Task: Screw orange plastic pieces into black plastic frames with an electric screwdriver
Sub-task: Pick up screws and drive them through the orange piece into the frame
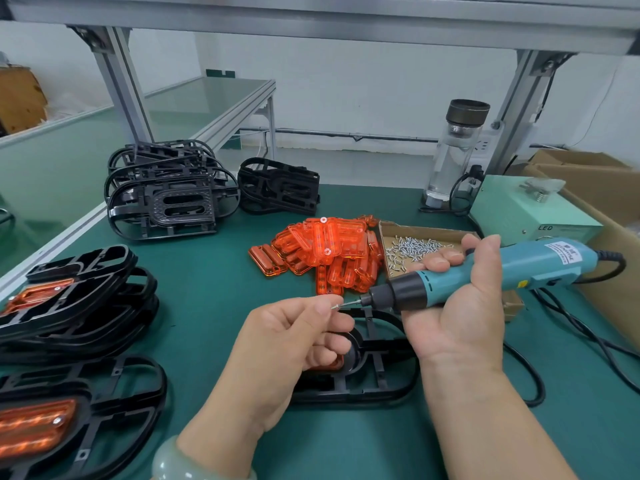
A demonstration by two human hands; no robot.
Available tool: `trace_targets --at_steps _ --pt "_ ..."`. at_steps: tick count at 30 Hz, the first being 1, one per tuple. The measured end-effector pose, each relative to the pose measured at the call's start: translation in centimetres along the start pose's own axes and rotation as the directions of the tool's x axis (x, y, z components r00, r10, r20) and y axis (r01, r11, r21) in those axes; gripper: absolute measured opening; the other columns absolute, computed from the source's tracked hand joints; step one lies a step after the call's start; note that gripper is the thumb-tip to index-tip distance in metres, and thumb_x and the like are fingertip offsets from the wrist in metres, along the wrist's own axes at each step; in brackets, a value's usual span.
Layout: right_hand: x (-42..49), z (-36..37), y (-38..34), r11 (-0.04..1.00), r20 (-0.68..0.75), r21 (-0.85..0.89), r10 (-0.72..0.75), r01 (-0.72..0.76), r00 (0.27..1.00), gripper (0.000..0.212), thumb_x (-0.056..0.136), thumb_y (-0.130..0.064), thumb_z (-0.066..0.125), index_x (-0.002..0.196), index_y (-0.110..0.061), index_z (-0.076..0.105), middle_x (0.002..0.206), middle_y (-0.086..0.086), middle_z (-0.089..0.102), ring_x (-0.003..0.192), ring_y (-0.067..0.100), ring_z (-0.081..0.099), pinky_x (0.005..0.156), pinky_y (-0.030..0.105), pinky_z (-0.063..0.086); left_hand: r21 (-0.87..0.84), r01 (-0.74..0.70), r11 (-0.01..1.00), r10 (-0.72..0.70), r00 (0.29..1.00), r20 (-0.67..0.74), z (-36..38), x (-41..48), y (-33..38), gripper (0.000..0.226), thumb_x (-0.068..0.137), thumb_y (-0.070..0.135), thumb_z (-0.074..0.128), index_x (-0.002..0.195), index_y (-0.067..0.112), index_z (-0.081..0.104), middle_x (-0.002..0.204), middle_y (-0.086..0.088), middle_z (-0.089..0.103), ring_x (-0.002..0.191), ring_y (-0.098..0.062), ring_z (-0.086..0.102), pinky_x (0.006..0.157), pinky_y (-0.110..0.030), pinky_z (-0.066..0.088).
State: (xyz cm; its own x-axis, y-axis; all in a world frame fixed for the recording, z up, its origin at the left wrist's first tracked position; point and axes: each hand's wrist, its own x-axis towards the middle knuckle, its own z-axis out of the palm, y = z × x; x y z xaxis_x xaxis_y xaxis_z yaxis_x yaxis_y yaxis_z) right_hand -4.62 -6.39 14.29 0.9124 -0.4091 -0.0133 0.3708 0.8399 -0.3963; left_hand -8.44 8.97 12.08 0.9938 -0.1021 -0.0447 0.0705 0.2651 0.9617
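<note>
My right hand grips a teal electric screwdriver, held level with its bit pointing left. My left hand pinches a small silver screw right at the bit's tip. Under both hands a black plastic frame lies on the green mat, with an orange piece in it, mostly hidden by my left hand. A heap of loose orange pieces lies behind, beside a cardboard tray of screws.
Finished frames with orange pieces are stacked at the left front. Bare black frames pile up at the back left. A clear bottle, a pale green power box and cardboard boxes stand at the right. The screwdriver cable trails right.
</note>
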Motion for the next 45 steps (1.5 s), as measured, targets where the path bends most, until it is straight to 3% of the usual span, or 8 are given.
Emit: trace_targets --at_steps 4,10,19,23,27,33,38,45 --pt "0.0 -0.1 0.1 1.0 0.005 -0.003 0.003 -0.002 1.0 0.024 0.075 -0.037 0.07 0.083 -0.024 0.052 0.061 -0.011 0.05 0.05 0.004 0.048 0.058 0.019 0.045 0.098 -0.04 0.994 0.047 0.996 -0.074 0.2 0.1 -0.1 0.007 0.076 0.024 0.07 0.077 0.028 0.076 0.07 -0.007 0.072 0.057 -0.01 0.063 0.048 -0.016 0.047" --pt "-0.1 0.1 0.3 1.0 0.027 0.009 0.011 -0.012 1.0 0.027 0.071 -0.037 0.071 0.083 -0.023 0.051 0.061 -0.011 0.049 0.05 0.004 0.046 0.059 0.019 0.043 0.29 -0.116 0.95 0.142 0.987 -0.069 0.0 0.3 0.2 0.022 0.085 0.01 0.065 0.067 0.021 0.074 0.059 -0.003 0.068 0.046 -0.004 0.056 0.046 -0.014 0.045" --pt "-0.2 0.1 0.4 1.0 0.034 -0.003 -0.006 0.006 0.999 0.026 0.072 -0.037 0.07 0.082 -0.024 0.051 0.06 -0.011 0.048 0.049 0.005 0.045 0.059 0.02 0.041 0.41 -0.201 0.89 0.241 0.969 -0.049 -0.1 0.2 0.1 0.022 0.083 0.007 0.067 0.068 0.022 0.073 0.061 0.0 0.069 0.049 -0.003 0.059 0.047 -0.012 0.045" --pt "0.0 -0.2 0.3 1.0 0.024 0.007 0.008 -0.008 1.0 0.026 0.071 -0.038 0.07 0.083 -0.024 0.051 0.061 -0.011 0.048 0.05 0.005 0.045 0.06 0.02 0.041 0.44 -0.226 0.869 0.275 0.96 -0.051 -0.4 0.3 0.4 0.014 0.079 0.018 0.071 0.078 0.032 0.074 0.067 0.004 0.071 0.056 -0.005 0.063 0.054 -0.01 0.047" --pt "0.2 -0.2 0.1 1.0 0.002 -0.011 0.005 -0.005 1.0 0.027 0.07 -0.037 0.071 0.082 -0.023 0.051 0.06 -0.011 0.049 0.049 0.005 0.046 0.058 0.02 0.044 0.66 -0.217 0.72 0.35 0.934 -0.075 -2.0 0.7 0.6 0.025 0.08 0.018 0.071 0.073 0.042 0.07 0.077 0.022 0.068 0.07 0.006 0.061 0.064 -0.002 0.041" --pt "0.7 -0.5 -0.3 0.997 -0.055 -0.078 -0.008 0.003 0.998 0.02 0.085 -0.033 0.068 0.084 -0.022 0.051 0.059 -0.01 0.051 0.048 0.005 0.048 0.055 0.019 0.046 0.889 -0.133 0.438 0.172 0.983 0.063 -3.1 0.9 -0.1 0.016 0.08 0.026 0.073 0.082 0.042 0.072 0.088 0.016 0.058 0.089 -0.002 0.055 0.077 -0.015 0.038" --pt "1.2 -0.8 -0.2 0.985 -0.089 -0.17 -0.028 0.012 0.996 0.022 0.094 -0.027 0.064 0.079 -0.021 0.05 0.058 -0.009 0.051 0.047 0.006 0.049 0.053 0.019 0.045 0.921 -0.18 0.347 0.155 0.979 0.133 -2.8 1.1 -0.7 0.015 0.08 0.028 0.072 0.092 0.037 0.074 0.084 0.019 0.056 0.091 -0.008 0.049 0.081 -0.024 0.04" --pt "1.2 -1.0 0.3 0.937 -0.04 -0.345 -0.076 0.057 0.996 0.019 0.094 -0.024 0.064 0.086 -0.019 0.048 0.058 -0.006 0.051 0.046 0.009 0.047 0.05 0.02 0.044 0.947 -0.177 0.269 0.124 0.981 0.148 -2.1 0.9 -1.2 0.015 0.086 0.037 0.064 0.098 0.043 0.071 0.088 0.015 0.054 0.093 -0.009 0.038 0.081 -0.021 0.034"
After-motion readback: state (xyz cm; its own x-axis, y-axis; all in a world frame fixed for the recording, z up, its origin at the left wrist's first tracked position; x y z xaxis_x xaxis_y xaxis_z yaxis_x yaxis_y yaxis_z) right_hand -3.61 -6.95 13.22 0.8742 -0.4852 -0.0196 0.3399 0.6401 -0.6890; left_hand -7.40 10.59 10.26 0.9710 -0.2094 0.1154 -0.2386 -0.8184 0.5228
